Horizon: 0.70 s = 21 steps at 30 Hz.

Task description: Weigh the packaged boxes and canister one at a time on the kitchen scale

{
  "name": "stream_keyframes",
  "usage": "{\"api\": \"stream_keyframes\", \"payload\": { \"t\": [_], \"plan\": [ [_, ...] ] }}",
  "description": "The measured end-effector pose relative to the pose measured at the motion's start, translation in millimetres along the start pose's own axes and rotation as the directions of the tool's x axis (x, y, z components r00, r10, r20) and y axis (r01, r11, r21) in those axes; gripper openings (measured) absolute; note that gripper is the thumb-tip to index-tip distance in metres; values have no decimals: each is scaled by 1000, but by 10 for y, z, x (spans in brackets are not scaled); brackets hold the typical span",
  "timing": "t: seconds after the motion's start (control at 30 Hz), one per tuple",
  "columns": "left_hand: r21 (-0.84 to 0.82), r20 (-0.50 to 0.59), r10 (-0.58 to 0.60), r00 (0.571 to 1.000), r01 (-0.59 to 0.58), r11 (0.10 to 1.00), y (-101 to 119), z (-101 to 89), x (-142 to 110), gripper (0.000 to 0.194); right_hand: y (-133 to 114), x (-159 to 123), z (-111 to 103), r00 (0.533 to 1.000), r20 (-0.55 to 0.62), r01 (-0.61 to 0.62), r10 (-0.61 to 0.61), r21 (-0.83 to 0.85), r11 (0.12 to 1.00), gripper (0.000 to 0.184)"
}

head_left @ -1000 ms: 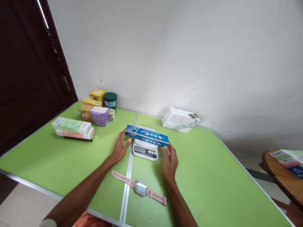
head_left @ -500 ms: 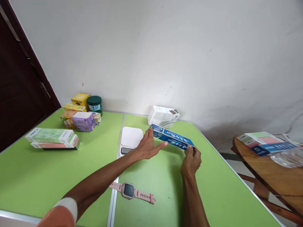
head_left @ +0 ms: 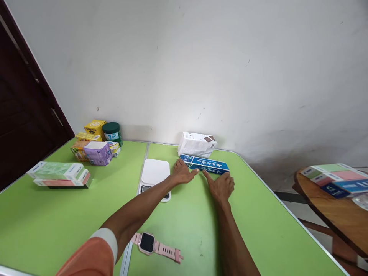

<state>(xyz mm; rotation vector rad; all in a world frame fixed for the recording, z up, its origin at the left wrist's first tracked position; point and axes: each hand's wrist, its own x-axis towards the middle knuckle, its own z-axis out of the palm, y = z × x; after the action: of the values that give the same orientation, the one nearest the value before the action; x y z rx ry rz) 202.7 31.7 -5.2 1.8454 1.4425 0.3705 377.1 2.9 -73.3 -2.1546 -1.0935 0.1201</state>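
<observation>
A long blue toothpaste box [head_left: 205,164] with white lettering lies on the green table, just in front of a white carton [head_left: 197,145]. My left hand [head_left: 183,172] holds its left end, fingers behind the end and thumb along the front. At the right end, my right hand [head_left: 220,186] has its fingers curled against the box, with its thumb pointing inward along the front. Left of the box sits a white kitchen scale [head_left: 156,172], its display partly covered by my left forearm. Closer to me lies a pink smartwatch [head_left: 147,243], strap spread out.
Stacked green and pink boxes [head_left: 57,171] lie at the left. Behind them stand a purple pack [head_left: 98,153], a yellow box [head_left: 96,127] and a green-lidded jar [head_left: 112,133]. On the right, a wooden table [head_left: 342,218] carries more cartons [head_left: 339,176].
Both hands have brought the toothpaste box down from its tilted position in the air onto the table before the white carton. My right hand's thumb now stretches inward.
</observation>
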Motion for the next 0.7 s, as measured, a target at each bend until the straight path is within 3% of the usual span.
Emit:
{"api": "stream_keyframes", "payload": {
  "t": [0.2, 0.37, 0.43, 0.57, 0.7],
  "plan": [
    [49, -28, 20, 999, -19, 999, 4, 108, 158, 116, -49, 82, 85, 982, 109, 167, -152, -143, 976, 97],
    [-52, -90, 54, 994, -59, 997, -46, 133, 188, 120, 8, 72, 138, 950, 163, 278, -265, -69, 958, 98],
    [-98, -112, 46, 993, -57, 994, -39, 112, 215, 119, 23, 91, 144, 965, 110, 236, -237, 19, 972, 103],
    [-207, -111, 25, 993, -48, 977, 14, 7, 329, 123, 37, 212, 148, 997, -30, 70, -65, 214, 974, 117],
    [-240, -94, 39, 995, -60, 969, 30, -95, 451, 115, 13, 429, 187, 998, -69, 28, -9, 272, 962, 109]
  ]
}}
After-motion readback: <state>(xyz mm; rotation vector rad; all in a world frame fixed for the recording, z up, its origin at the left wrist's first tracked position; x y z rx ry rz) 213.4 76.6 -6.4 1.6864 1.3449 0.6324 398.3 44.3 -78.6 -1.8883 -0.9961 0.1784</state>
